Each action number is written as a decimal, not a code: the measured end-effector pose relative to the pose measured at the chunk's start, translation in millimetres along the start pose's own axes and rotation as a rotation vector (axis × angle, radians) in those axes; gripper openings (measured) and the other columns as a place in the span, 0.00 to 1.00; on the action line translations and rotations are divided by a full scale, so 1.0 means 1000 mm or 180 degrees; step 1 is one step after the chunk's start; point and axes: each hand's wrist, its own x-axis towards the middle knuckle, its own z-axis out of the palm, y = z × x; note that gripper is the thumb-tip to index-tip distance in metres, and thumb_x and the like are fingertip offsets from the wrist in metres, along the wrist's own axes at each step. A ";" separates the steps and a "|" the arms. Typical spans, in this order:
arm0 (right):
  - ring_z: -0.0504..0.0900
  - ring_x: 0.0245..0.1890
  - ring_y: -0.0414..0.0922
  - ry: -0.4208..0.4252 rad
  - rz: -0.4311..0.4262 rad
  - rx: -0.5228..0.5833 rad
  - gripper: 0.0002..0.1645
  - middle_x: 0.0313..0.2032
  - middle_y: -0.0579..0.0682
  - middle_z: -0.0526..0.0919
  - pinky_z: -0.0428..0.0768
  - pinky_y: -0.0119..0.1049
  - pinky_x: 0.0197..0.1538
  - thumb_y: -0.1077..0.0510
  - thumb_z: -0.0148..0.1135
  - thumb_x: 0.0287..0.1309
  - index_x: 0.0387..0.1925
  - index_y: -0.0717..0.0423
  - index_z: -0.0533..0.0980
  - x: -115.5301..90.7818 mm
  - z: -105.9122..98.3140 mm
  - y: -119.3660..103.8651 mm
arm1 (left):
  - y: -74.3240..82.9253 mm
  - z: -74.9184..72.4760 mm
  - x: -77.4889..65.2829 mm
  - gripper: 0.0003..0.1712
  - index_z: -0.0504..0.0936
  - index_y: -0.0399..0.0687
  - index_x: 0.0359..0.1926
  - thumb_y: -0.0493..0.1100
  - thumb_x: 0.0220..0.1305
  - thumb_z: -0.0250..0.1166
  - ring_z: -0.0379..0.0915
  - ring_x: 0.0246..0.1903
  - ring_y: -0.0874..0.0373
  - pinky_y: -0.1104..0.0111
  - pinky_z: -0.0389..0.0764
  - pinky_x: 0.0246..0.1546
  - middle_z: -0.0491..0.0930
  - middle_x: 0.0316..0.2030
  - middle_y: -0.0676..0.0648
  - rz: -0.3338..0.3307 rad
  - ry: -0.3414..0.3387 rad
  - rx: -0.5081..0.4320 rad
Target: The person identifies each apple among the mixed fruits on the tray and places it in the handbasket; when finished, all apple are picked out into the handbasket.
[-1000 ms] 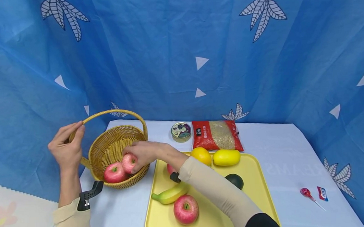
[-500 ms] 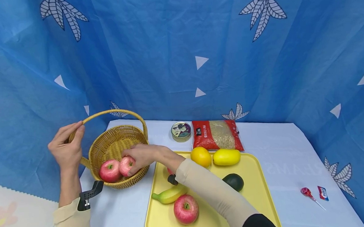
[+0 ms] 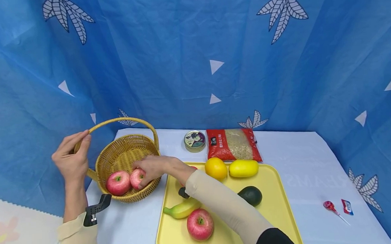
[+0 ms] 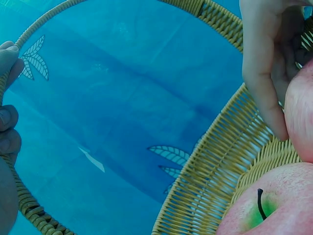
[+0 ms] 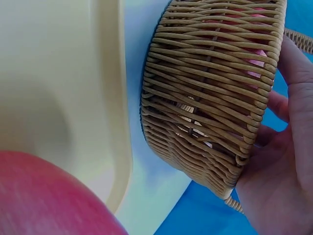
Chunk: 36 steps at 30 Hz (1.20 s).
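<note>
At frame left, I see the right hand, the nearer one, pinching a round apple in the basket, left of its palm; no long axis. The left hand grips the handle. I count two apples inside; one more apple, one banana, orange, mango and avocado on the tray, plus something red mostly hidden; one tin and bag near centre; one lollipop and packet at lower right.

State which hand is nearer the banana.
Right. The right hand, holding an apple in the basket, is up and left of the banana in the head view; the left hand, gripping the handle, is farther left.
</note>
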 end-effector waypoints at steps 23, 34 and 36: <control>0.74 0.40 0.34 0.0050 -0.0013 0.0036 0.34 0.40 0.36 0.76 0.73 0.27 0.41 0.34 0.68 0.58 0.63 0.37 0.70 -0.003 -0.005 0.001 | 0.001 0.000 0.000 0.09 0.87 0.26 0.41 0.24 0.58 0.69 0.82 0.34 0.65 0.80 0.78 0.36 0.87 0.37 0.38 -0.0009 0.0000 0.0019; 0.70 0.48 0.33 0.0097 -0.0084 -0.0052 0.34 0.51 0.35 0.73 0.71 0.26 0.47 0.36 0.66 0.60 0.65 0.37 0.70 -0.006 -0.007 0.003 | 0.001 0.001 0.000 0.08 0.87 0.26 0.40 0.24 0.58 0.70 0.82 0.34 0.65 0.80 0.78 0.35 0.87 0.36 0.38 -0.0002 0.0014 0.0004; 0.70 0.49 0.33 0.0109 -0.0113 -0.0019 0.34 0.53 0.36 0.73 0.71 0.26 0.48 0.37 0.66 0.61 0.66 0.39 0.70 -0.007 -0.008 0.003 | 0.001 0.001 0.000 0.08 0.87 0.26 0.40 0.24 0.58 0.69 0.82 0.34 0.65 0.80 0.78 0.35 0.87 0.36 0.38 -0.0006 0.0015 0.0002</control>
